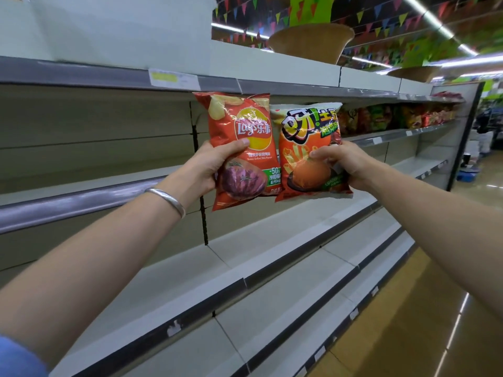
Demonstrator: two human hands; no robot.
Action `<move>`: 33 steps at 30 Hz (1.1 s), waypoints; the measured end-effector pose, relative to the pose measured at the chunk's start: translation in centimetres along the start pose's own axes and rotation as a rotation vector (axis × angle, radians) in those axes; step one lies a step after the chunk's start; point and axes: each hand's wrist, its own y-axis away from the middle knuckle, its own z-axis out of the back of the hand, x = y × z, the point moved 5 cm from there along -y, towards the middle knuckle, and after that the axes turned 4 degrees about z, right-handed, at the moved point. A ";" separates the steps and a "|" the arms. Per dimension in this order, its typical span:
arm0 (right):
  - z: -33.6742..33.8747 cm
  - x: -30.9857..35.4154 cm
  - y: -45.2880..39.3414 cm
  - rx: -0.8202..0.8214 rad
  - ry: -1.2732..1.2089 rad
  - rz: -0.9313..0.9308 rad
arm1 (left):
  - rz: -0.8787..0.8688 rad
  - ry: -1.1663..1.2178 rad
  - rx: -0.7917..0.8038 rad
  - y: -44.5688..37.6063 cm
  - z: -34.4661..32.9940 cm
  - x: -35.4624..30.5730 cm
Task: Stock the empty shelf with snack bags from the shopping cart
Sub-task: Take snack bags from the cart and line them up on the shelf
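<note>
Shelf (272, 251) bare; 2 held snack bags (242, 148).

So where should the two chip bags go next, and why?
Probably forward and down, to stand on the bare shelf right behind them. The left hand grips the red chip bag and the right hand grips the orange snack bag, both upright in the air.

Tiered white shelves (272, 257) run along the aisle, bare nearby. Far along one shelf stands a row of snack bags (386, 118).
</note>
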 end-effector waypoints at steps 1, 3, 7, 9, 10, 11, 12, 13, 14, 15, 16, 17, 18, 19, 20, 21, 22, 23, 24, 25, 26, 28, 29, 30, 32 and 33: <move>0.8 -0.3 -0.8 0.016 0.000 -0.009 | -0.001 0.010 -0.008 -0.5 -0.8 0.1; 2.6 -0.6 -2.2 0.043 -0.020 -0.021 | 0.004 0.031 -0.024 -1.5 -2.6 0.4; 6.3 -0.6 -4.7 0.098 -0.022 -0.043 | 0.039 0.047 -0.095 -3.4 -5.8 1.1; 7.9 -0.9 -6.0 0.136 0.006 -0.075 | 0.058 0.054 -0.115 -4.0 -7.2 1.4; 8.6 -1.0 -6.5 0.155 0.022 -0.086 | 0.066 0.054 -0.124 -4.3 -7.7 1.5; 9.1 -0.9 -7.0 0.173 0.034 -0.091 | 0.073 0.049 -0.138 -4.6 -8.2 1.7; 9.6 -1.0 -7.6 0.192 0.040 -0.094 | 0.080 0.042 -0.156 -5.0 -8.6 1.8; 9.9 -1.0 -8.0 0.207 0.045 -0.098 | 0.090 0.032 -0.169 -5.1 -8.8 1.9; 10.1 -1.2 -8.4 0.221 0.043 -0.108 | 0.100 0.021 -0.180 -5.3 -9.0 2.0; 10.4 -1.5 -8.8 0.243 0.030 -0.122 | 0.112 0.010 -0.198 -5.6 -9.4 2.2; 10.7 -1.8 -9.1 0.261 0.012 -0.134 | 0.124 -0.007 -0.216 -5.9 -9.7 2.2; 10.9 -2.2 -9.5 0.277 -0.003 -0.145 | 0.135 -0.026 -0.230 -6.1 -10.1 2.2; 11.2 -2.5 -9.9 0.291 -0.015 -0.152 | 0.143 -0.045 -0.243 -6.4 -10.3 2.1; 11.4 -2.8 -10.4 0.306 -0.031 -0.158 | 0.148 -0.059 -0.251 -6.9 -10.5 1.9; 11.6 -3.0 -11.0 0.315 -0.041 -0.158 | 0.154 -0.070 -0.260 -7.4 -10.6 1.7; 11.9 -3.2 -11.8 0.319 -0.044 -0.160 | 0.160 -0.078 -0.266 -7.9 -10.9 1.6; 12.2 -3.5 -12.5 0.323 -0.043 -0.168 | 0.166 -0.085 -0.271 -8.5 -11.1 1.4; 12.5 -3.7 -13.3 0.326 -0.043 -0.179 | 0.172 -0.093 -0.274 -9.2 -11.3 1.2; 12.7 -3.7 -14.0 0.329 -0.049 -0.180 | 0.175 -0.100 -0.273 -9.9 -11.6 1.1; 12.9 -3.7 -14.7 0.332 -0.060 -0.180 | 0.180 -0.101 -0.271 -10.7 -11.8 1.0; 13.1 -3.8 -15.6 0.335 -0.071 -0.183 | 0.187 -0.097 -0.269 -11.6 -11.9 0.9; 13.7 -4.0 -17.3 0.332 -0.071 -0.189 | 0.204 -0.087 -0.258 -13.4 -12.2 0.8; 14.1 -4.1 -18.2 0.328 -0.069 -0.184 | 0.210 -0.083 -0.254 -14.3 -12.3 0.9; 14.4 -4.2 -19.2 0.325 -0.065 -0.183 | 0.213 -0.082 -0.253 -15.3 -12.5 0.9; 15.0 -4.2 -20.9 0.318 -0.078 -0.181 | 0.213 -0.067 -0.242 -17.3 -13.0 1.1; 15.3 -4.2 -21.5 0.303 -0.081 -0.187 | 0.215 -0.057 -0.232 -18.3 -13.3 1.2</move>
